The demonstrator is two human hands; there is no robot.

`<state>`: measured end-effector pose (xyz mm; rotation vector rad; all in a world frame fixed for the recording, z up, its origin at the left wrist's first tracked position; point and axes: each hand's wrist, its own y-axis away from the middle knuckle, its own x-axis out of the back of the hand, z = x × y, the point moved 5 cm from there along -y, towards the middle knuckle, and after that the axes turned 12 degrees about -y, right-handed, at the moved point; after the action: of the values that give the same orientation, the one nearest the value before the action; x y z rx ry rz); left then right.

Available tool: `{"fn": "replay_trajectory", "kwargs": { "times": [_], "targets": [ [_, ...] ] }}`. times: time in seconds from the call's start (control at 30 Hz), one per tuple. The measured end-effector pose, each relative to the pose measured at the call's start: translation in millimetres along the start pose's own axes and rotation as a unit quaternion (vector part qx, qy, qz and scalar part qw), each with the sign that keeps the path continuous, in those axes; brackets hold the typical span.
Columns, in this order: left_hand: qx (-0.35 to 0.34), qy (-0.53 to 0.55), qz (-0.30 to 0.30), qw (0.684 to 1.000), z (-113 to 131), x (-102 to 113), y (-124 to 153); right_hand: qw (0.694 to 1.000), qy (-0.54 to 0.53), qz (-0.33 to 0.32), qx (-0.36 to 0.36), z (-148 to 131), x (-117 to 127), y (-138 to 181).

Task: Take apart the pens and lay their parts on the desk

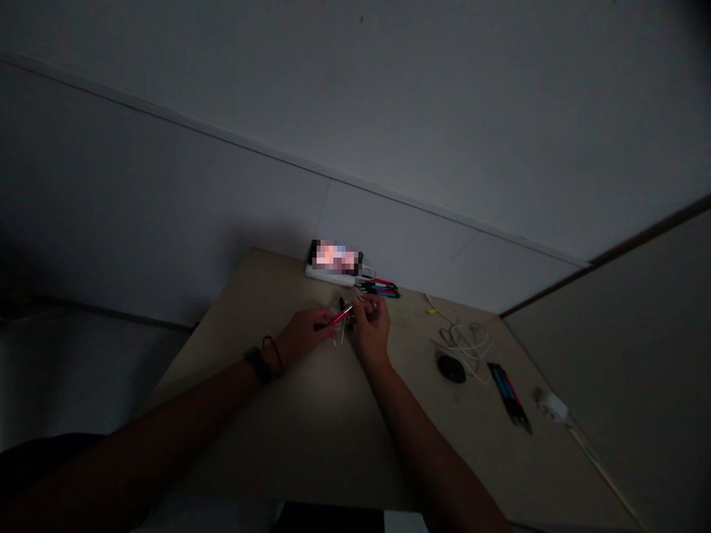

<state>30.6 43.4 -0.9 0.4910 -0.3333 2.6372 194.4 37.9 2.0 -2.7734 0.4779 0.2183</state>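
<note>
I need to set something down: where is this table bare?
Bare tabletop lies between left forearm and right forearm, and, farther back, left of the phone. Crowded: around left hand and right hand, pens beside the phone, and, rightward, white cable, black object and pen bundle.

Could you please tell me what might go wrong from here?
The red pen, held between the left hand and the right hand, might slip in this dim light. The pens lying just beyond the right hand could be nudged. The lit phone, close ahead, might get knocked.
</note>
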Motion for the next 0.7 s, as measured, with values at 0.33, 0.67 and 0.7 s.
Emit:
{"fn": "replay_trajectory", "kwargs": {
  "times": [0.33, 0.67, 0.7],
  "targets": [
    [0.0, -0.008, 0.001, 1.0, 3.9, 1.3, 1.6, 1.0, -0.007, -0.008, -0.012, 0.5, -1.5, -0.3],
    [-0.014, -0.046, 0.005, 0.999, 6.2, 2.2, 1.2, 1.0, -0.003, -0.017, -0.014, 0.3, -2.0, -1.6],
    [-0.014, -0.051, 0.005, 0.999, 5.7, 2.0, 1.1, 1.0, 0.002, -0.016, -0.015, 0.3, -1.7, -1.7]
  ]
}}
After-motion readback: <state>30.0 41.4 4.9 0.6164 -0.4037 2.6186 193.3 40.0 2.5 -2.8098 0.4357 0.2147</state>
